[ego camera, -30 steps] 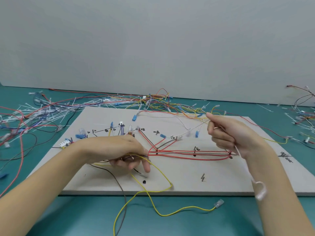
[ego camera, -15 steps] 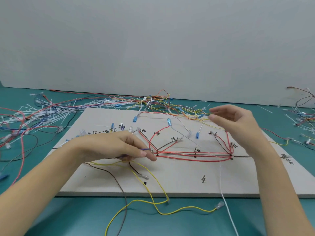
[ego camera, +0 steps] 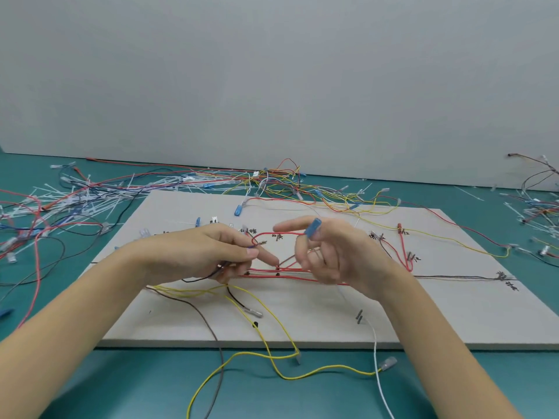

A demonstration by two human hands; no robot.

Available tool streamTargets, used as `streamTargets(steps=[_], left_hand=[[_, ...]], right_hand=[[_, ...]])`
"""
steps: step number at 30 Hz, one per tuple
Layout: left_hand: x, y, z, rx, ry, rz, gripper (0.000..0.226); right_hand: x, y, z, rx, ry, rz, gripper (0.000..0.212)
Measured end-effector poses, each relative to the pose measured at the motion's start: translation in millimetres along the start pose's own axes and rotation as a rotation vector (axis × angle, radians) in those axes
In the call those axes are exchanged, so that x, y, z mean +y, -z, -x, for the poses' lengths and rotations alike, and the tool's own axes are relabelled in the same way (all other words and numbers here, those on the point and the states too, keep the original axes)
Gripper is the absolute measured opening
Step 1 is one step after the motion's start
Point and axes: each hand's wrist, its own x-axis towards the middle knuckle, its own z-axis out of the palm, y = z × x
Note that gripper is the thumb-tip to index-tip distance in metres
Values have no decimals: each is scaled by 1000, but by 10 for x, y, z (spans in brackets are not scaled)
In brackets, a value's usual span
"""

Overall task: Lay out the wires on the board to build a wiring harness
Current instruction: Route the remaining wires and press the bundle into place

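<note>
Left hand [ego camera: 211, 255] pinched a thin dark wire [ego camera: 208, 275] above the board [ego camera: 453, 313]; right hand [ego camera: 335, 255] gripped a red wire's [ego camera: 281, 234] blue connector [ego camera: 312, 227], remaining fingers loose.

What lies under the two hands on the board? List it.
Under the left hand and right hand, red wires run across the board; yellow wires emerge below the left. The stretches directly beneath the palms are covered.

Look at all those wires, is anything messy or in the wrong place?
Yes. Several wires hang off the board's near edge onto the table: a yellow wire, a white wire and a brown wire. A tangled pile of loose wires sprawls beyond the board's left side.
</note>
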Motion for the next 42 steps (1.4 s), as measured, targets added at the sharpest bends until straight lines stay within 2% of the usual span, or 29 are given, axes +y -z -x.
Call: streamTargets(steps=[3, 6, 10, 15, 20, 29, 32, 35, 38, 42], left_hand=[[19, -43, -37, 107, -28, 92, 36], [24, -68, -67, 178, -44, 106, 29], [-28, -181, -117, 254, -49, -82, 25], [-30, -213, -73, 175, -46, -409, 16], [13, 201, 123, 252, 50, -548, 11], [-182, 1040, 610, 346, 347, -649, 17], [-226, 1056, 604, 302, 430, -691, 13], [-212, 958, 530, 279, 406, -684, 10], [-199, 853, 434, 323, 312, -670, 12], [-173, 720, 345, 289, 286, -653, 14]], right_hand=[[-19, 35, 11, 53, 50, 68, 34], [-58, 89, 46, 33, 51, -79, 42], [-64, 101, 78, 140, 105, -60, 25], [-18, 130, 35, 345, 64, 34, 37], [24, 225, 29, 466, -116, 230, 41], [61, 316, 53, 479, -294, 397, 27], [63, 332, 61, 448, -314, 398, 25], [51, 347, 69, 417, -327, 370, 28], [41, 363, 80, 398, -318, 319, 29], [58, 363, 71, 447, -271, 293, 26]])
